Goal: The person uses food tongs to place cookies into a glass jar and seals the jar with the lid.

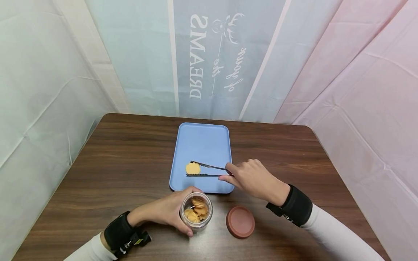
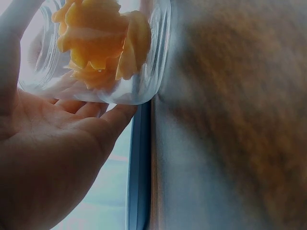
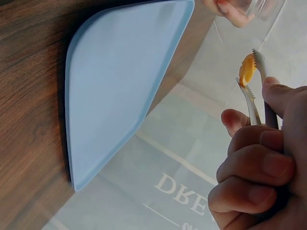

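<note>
My left hand holds a clear glass jar from its left side, fingers and thumb around it. Scalloped yellow crackers lie inside, seen through the glass in the left wrist view. My right hand grips metal tongs, its fingers curled around the handle in the right wrist view. Between the serrated tips is one yellow cracker, held by its edges. In the head view this cracker overlaps the lower left of a light blue tray.
A round reddish-brown lid lies on the dark wood table, right of the jar. The tray sits beyond the jar. Hanging fabric with printed words closes off the back, and pale sheets border both sides.
</note>
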The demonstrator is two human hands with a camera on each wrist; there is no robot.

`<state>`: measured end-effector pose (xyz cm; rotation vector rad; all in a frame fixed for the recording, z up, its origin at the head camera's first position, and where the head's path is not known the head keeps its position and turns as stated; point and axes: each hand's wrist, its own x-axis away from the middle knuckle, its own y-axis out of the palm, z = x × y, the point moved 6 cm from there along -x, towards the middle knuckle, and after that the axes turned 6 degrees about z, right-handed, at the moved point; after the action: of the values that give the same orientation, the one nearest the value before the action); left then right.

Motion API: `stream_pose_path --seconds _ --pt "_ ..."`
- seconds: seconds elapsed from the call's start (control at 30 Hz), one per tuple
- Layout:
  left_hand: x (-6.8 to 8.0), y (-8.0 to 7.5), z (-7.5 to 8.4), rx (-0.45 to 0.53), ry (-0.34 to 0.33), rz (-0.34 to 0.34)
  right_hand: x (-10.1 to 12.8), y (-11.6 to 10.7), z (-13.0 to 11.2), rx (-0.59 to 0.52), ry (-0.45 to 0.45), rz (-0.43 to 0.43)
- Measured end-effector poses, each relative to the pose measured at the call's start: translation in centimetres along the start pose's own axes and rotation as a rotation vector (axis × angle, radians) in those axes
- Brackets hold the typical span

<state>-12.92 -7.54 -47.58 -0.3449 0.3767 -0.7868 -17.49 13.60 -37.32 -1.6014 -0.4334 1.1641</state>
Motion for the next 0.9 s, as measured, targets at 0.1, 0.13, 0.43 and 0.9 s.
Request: stream_pose_path --seconds 0.1,0.13,0.43,0.9 --pt "0.0 -0.1 0.0 -0.002 -0.005 0.004 0.3 -0.3 -0.1 -0.002 -0.012 0.021" --pt "0.0 -0.1 0.1 -0.007 -0.004 0.006 0.3 -0.4 -0.1 -0.008 -0.014 0.022" --pt "0.1 -0.3 -0.1 -0.039 -0.038 0.009 1.3 -1.2 -1.1 -0.042 -0.051 0.021" --pt "0.2 -0.2 0.3 -0.116 -0.050 0.003 2.4 -2.4 -2.5 -0.014 -0.078 0.083"
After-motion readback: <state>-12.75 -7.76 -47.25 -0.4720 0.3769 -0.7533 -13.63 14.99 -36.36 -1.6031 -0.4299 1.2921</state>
